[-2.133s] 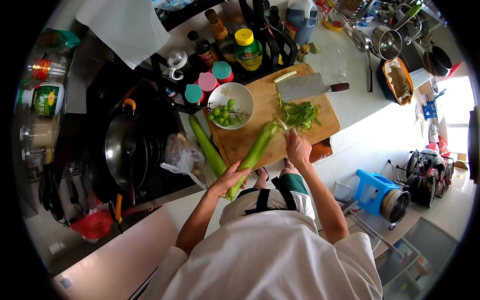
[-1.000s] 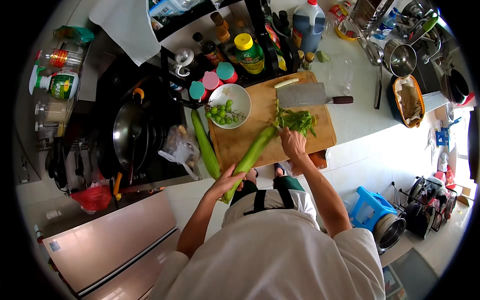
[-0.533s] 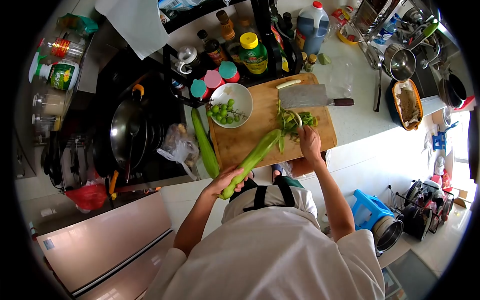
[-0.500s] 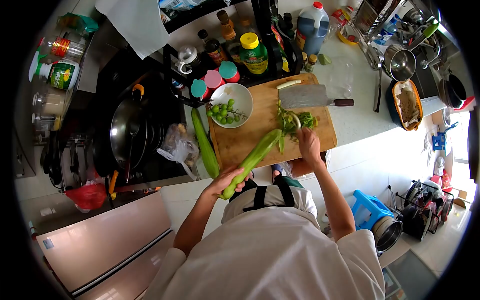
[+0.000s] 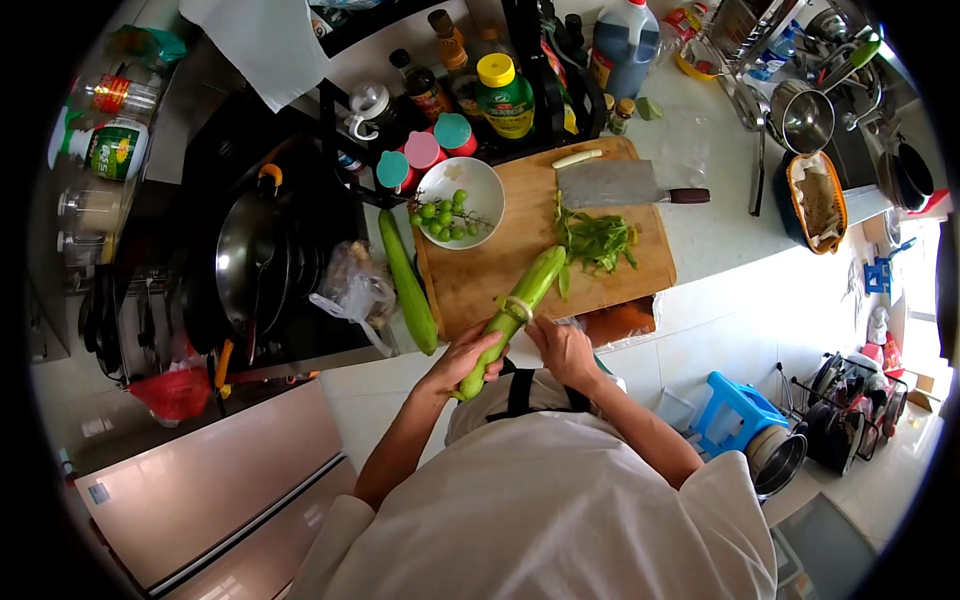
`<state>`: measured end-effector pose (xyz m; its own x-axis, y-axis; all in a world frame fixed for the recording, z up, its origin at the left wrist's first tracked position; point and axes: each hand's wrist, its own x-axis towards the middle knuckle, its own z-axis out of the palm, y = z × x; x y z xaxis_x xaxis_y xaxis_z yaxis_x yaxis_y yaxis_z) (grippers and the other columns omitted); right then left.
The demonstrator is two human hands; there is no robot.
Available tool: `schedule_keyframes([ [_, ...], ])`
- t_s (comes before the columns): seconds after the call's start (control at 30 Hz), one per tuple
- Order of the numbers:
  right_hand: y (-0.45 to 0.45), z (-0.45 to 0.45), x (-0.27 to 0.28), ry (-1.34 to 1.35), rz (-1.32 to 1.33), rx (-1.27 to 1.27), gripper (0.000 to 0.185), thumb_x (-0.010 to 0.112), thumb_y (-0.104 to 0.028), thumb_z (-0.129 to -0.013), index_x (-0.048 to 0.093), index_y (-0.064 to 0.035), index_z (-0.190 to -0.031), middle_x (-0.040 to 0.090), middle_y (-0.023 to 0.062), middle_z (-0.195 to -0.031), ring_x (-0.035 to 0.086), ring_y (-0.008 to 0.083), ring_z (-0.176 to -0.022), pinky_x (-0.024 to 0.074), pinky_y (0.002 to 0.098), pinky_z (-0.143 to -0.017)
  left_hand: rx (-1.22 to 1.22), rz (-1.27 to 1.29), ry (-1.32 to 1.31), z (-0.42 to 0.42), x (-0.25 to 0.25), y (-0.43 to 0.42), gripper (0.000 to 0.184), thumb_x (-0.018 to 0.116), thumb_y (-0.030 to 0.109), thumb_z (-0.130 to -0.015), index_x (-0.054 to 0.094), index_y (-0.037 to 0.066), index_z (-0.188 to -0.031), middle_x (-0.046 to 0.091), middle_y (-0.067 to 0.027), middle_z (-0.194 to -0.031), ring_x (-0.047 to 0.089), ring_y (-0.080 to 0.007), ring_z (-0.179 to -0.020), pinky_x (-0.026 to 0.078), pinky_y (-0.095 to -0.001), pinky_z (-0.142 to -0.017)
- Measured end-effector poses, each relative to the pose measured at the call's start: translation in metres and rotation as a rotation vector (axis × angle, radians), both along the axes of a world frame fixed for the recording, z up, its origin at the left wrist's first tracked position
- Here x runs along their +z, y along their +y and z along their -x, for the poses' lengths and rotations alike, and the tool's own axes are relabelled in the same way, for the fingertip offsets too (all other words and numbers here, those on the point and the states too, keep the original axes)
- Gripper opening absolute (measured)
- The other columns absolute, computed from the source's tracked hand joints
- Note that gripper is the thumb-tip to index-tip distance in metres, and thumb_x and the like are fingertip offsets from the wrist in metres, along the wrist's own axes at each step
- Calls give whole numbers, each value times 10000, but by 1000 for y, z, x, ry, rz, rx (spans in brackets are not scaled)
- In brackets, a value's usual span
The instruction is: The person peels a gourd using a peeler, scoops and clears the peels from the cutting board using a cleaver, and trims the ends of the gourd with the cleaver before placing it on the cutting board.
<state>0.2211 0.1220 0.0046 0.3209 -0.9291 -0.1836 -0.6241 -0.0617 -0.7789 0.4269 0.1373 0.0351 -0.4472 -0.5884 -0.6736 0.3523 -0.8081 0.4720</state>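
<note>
My left hand (image 5: 462, 362) is wrapped round the lower end of a long green gourd (image 5: 538, 276), which slants up over the near edge of the wooden cutting board (image 5: 480, 285). My right hand (image 5: 562, 352) is closed on a vegetable peeler (image 5: 517, 308), whose head lies across the gourd's middle; its handle is mostly hidden by the fingers. Green peelings (image 5: 598, 240) lie heaped on the board beyond the gourd's tip. Above them rests a cleaver (image 5: 605, 184) with a dark handle, and a pale strip (image 5: 577, 158) lies near the far edge.
A second gourd (image 5: 407, 285) lies left of the board. A white bowl (image 5: 480, 190) with green grapes stands on the board's left corner. Further left are a plastic bag (image 5: 355, 285) and a wok (image 5: 240, 250). Bottles and lidded jars (image 5: 422, 150) line the back.
My right hand has moved left and toward me, from beside the peelings to the gourd's middle, bringing the peeler onto it. My left hand still grips the gourd's lower end.
</note>
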Motion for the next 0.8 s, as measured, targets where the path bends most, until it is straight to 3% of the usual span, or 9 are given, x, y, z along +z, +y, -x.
schedule_keyframes([
  [0.1,-11,5,-16,18,-23,-6,257,516,-300,-945,530,-56,-865,592,205,-650,583,438,-665,436,520,-572,6,9,17,-4,-7,3,310,491,259,-988,431,49,-1207,497,-57,-887,452,-92,-600,393,-244,-492],
  [0.37,-47,18,-50,169,-12,-11,269,495,-361,-945,583,-108,-961,610,215,-686,594,441,-684,445,528,-567,4,69,-9,-9,-22,13,297,479,254,-996,438,53,-1210,492,-47,-889,447,-86,-597,388,-232,-490],
  [0.5,-60,31,-85,182,13,-84,297,453,-397,-943,584,-131,-933,636,213,-741,617,436,-726,456,558,-602,31,87,-60,-7,-17,17,226,476,232,-995,464,48,-1127,499,-53,-868,447,-92,-583,368,-236,-474],
  [0.53,-69,36,-63,269,-18,-202,301,455,-378,-942,602,-119,-899,639,200,-734,628,414,-721,467,537,-604,28,94,-74,-4,-14,17,231,477,234,-995,464,49,-1132,501,-54,-869,448,-94,-583,370,-238,-475],
  [0.6,-84,58,-75,451,-32,-128,302,463,-361,-939,606,-98,-901,641,191,-741,632,396,-716,473,512,-609,18,91,-87,-2,-12,20,238,481,239,-993,466,51,-1139,504,-55,-870,451,-96,-584,373,-241,-479],
  [0.8,-89,63,-56,340,349,-271,234,553,-302,-894,599,-73,-909,626,186,-696,612,402,-686,453,502,-562,-20,87,-114,-17,-14,22,331,514,252,-982,449,60,-1244,526,-54,-936,489,-97,-634,428,-246,-517],
])
